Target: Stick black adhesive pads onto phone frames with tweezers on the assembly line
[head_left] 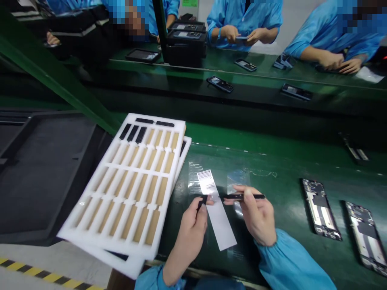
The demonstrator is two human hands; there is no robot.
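My left hand [192, 227] is closed around a small black part [202, 202], pinched between thumb and fingers. In my right hand [259, 213] are slim black tweezers [236, 197], held like a pen with the tip pointing left toward that part. A white strip [223, 230] with rows of tiny black dots at its far end lies slanted under and between both hands. Clear plastic film [238, 177] is on the bench behind my right hand. To the left, a white foam tray [71, 229] has several black flat pieces [133, 133] in its far slots.
Two opened phone bodies [321, 209] [365, 233] lie on the green bench at right. A second foam tray [121, 268] is under the first. Beyond, phones [221, 83] rest on a dark belt, and co-workers in blue sit opposite. A green post [60, 76] slants across the left.
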